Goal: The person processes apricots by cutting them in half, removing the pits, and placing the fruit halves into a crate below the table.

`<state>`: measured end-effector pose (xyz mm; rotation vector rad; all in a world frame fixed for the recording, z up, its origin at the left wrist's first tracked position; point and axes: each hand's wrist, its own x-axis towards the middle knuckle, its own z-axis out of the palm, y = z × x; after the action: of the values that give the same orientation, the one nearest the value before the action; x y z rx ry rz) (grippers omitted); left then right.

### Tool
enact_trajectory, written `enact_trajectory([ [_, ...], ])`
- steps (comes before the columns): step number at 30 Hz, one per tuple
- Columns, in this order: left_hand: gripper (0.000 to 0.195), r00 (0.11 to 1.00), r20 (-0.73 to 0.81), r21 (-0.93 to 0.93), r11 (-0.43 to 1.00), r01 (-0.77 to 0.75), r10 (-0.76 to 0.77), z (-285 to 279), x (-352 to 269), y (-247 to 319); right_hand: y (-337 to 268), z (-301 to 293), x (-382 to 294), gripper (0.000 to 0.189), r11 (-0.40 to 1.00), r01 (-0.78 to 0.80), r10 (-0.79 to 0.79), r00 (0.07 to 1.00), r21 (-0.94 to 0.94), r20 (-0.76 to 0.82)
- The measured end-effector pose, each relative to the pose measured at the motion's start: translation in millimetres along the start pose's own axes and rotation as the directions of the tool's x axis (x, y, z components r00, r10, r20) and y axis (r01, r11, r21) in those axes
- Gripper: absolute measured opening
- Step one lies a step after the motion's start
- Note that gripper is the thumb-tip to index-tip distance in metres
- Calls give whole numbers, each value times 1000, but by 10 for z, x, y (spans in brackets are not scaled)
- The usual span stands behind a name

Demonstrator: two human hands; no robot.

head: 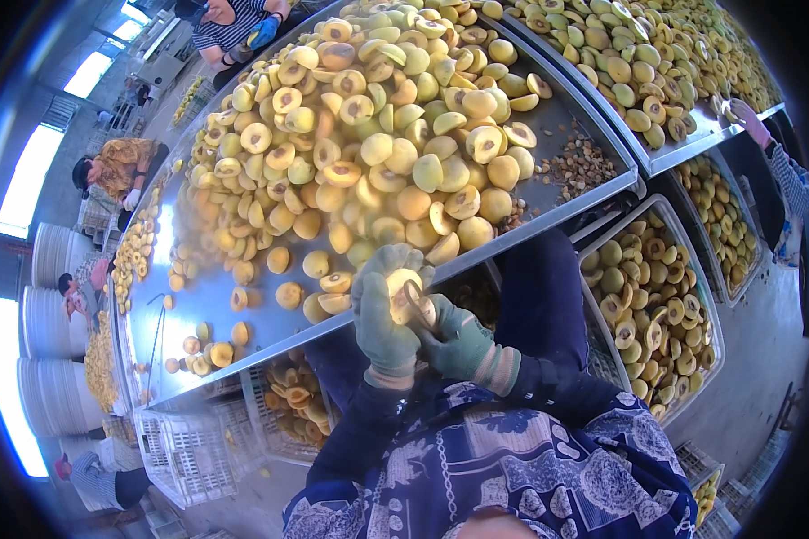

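My left hand, in a green glove, is closed around a yellow halved stone fruit, cut face up. My right hand, gloved alike, grips a small curved metal tool, whose looped end lies against the fruit's flesh. Its handle is mostly hidden by the fingers. Both hands are close together above my lap, at the near edge of a metal table. Beyond them a large heap of halved yellow-green fruit covers much of the table. Loose pits lie at its right corner.
A crate of fruit halves stands at my right, another crate under the table at left, beside an empty white plastic crate. A second heaped table adjoins at upper right, where a co-worker's gloved hand reaches in. Other people work at left.
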<state>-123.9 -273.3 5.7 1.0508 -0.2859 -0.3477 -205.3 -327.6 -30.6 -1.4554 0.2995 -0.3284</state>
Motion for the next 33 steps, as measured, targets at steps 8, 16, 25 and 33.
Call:
enact_trajectory([
  [8, 41, 999, 39, 69, 997, 23, -26, -73, -13, 28, 57, -75, 48, 24, 987, -153, 158, 977, -47, 144],
  [16, 42, 997, 28, -85, 994, 73, -71, -59, -20, 34, -125, 44, -42, 20, 985, -115, 118, 993, 125, -16],
  [25, 39, 994, 104, -11, 1000, 28, -26, -69, -22, 56, -38, -81, -18, 21, 926, -325, 278, 932, 195, 231],
  [33, 42, 983, 92, 144, 979, 143, -157, -211, 19, 6, -313, -351, 152, 34, 915, -146, 293, 881, -376, 370],
])
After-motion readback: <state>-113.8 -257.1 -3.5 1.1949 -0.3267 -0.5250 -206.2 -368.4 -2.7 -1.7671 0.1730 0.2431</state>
